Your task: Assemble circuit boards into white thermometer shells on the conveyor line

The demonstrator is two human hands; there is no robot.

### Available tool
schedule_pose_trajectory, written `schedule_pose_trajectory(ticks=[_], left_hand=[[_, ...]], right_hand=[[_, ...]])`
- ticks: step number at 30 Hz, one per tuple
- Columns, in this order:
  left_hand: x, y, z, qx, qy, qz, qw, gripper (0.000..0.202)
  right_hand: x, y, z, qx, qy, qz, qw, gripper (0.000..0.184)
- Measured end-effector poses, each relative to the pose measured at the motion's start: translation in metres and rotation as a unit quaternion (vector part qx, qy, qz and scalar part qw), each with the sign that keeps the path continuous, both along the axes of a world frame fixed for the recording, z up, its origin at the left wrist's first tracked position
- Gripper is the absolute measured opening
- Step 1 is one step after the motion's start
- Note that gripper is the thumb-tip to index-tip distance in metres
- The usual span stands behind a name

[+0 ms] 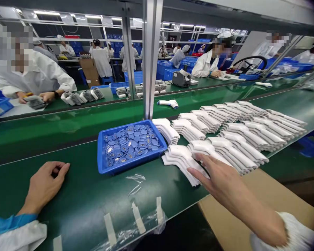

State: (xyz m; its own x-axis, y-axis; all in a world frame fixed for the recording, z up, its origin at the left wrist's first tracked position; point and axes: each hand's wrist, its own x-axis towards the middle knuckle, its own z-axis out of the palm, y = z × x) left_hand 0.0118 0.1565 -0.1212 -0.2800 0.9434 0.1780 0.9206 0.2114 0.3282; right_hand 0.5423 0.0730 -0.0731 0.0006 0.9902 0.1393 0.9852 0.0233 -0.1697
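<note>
My left hand [44,184] rests on the green bench top [81,195] at the left, fingers curled loosely under, with nothing visible in it. My right hand [217,177] reaches out flat with fingers stretched, its tips on the nearest stack of white plastic shells [181,160]. Several more rows of the same white shells [240,136] lie fanned out to the right. A blue tray [131,164] holding several small blue and silvery parts stands between my hands.
A green conveyor belt [68,129] runs behind the bench, with a white handheld thermometer [169,103] lying on it. A metal post [150,59] rises at centre. Other people in white coats work across the line. A cardboard box [251,195] sits below right. Tape strips hold plastic film [136,216] at the front edge.
</note>
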Motion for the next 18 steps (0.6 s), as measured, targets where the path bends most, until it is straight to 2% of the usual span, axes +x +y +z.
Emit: schedule_pose_trajectory(ticks=[3,6,8,13,18], left_hand=[[-0.001,-0.003,-0.003,0.023,-0.014,-0.026,0.999,0.031],[-0.002,-0.008,-0.005,0.043,-0.017,-0.055,0.997,0.028],[-0.005,-0.011,-0.006,0.047,-0.017,-0.07,0.996,0.028],[-0.01,-0.016,-0.014,0.057,-0.02,-0.094,0.994,0.029],[-0.013,-0.016,-0.019,0.077,-0.029,-0.096,0.992,0.028]], right_hand=[[-0.026,0.008,-0.019,-0.03,-0.09,-0.032,0.995,0.053],[-0.042,0.008,-0.032,-0.024,-0.096,-0.062,0.993,0.04],[-0.052,0.003,-0.037,-0.008,-0.094,-0.086,0.992,0.041],[-0.069,-0.01,-0.038,0.01,-0.083,-0.135,0.987,0.047],[-0.053,0.0,-0.035,-0.02,-0.07,-0.166,0.983,0.058]])
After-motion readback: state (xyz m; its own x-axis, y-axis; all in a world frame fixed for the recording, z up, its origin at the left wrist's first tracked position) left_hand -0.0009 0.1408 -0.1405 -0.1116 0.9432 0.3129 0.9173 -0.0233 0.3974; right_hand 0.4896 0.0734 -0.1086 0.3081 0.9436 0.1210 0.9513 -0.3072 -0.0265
